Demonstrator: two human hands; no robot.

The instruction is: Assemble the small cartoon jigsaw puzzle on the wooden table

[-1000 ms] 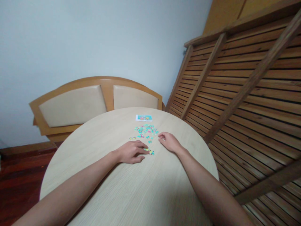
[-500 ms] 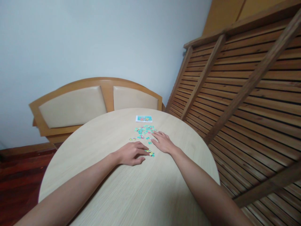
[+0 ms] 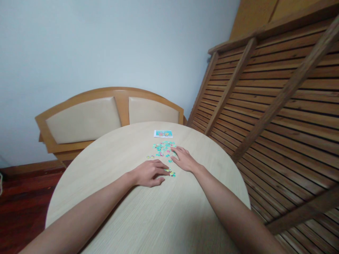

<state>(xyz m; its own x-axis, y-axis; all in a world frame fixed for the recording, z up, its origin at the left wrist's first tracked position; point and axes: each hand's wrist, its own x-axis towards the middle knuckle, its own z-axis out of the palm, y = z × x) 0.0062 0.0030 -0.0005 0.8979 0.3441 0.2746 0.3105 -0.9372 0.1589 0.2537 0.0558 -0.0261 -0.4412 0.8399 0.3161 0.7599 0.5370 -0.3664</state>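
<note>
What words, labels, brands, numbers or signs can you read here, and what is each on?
No text can be read.
Picture card: any lettering is too small to read.
Loose puzzle pieces: any marks are too small and blurred.
Piece cluster at the left hand: likewise.
Wall, slatted wood panel: none visible.

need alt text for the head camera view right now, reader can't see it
A person's left hand rests at a small cluster of jigsaw pieces on a round table, while the right hand is at the right edge of a larger loose pile. A picture card lies beyond the pile.
</note>
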